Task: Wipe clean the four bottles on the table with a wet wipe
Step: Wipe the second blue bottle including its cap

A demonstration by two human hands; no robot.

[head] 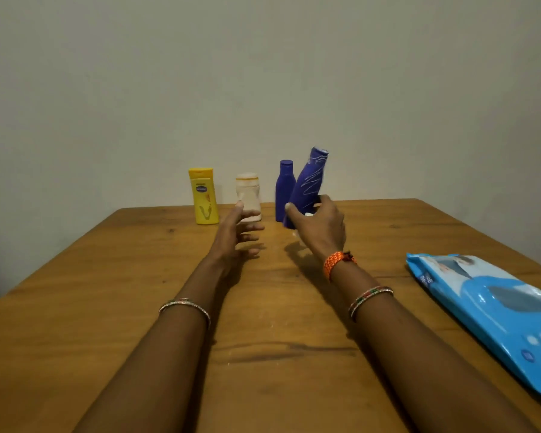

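Observation:
Along the far edge of the wooden table (107,292) stand a yellow bottle (203,196), a white bottle (249,195) and a plain blue bottle (283,192). My right hand (319,229) grips the base of a second blue bottle (310,182), which has pale scribbles on it and tilts to the right. A bit of white, perhaps the wet wipe (308,215), shows under the fingers of that hand. My left hand (236,235) hovers in front of the white bottle with its fingers spread and nothing in it.
A blue pack of wet wipes (494,314) lies flat at the table's right edge. A bare pale wall (263,73) rises directly behind the bottles. Both forearms stretch across the middle of the table.

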